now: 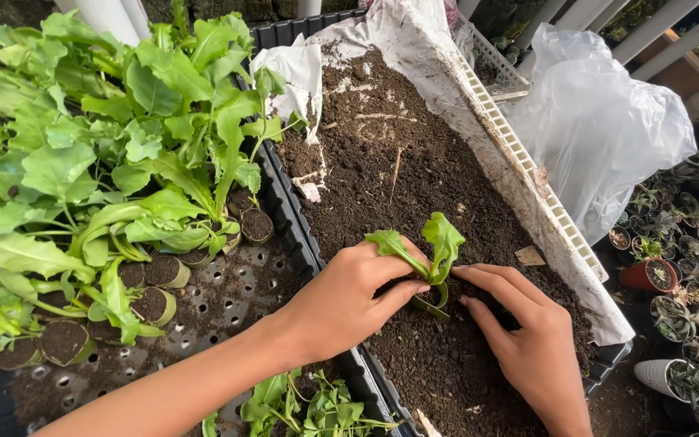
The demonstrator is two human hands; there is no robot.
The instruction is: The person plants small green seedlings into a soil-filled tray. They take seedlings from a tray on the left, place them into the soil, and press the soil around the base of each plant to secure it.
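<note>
Both hands, left hand (341,303) and right hand (527,340), pinch seedling (434,251); roots seemingly buried in soil (398,170).

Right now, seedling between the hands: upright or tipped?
Roughly upright. The seedling stands in the soil, leaves up, with the left hand and right hand pressing at its base.

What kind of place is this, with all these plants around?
Probably a plant nursery or home garden. A long soil-filled planter lined with white plastic sits beside a black perforated tray of leafy green seedlings in small cups, and small potted succulents crowd the ground nearby.
</note>
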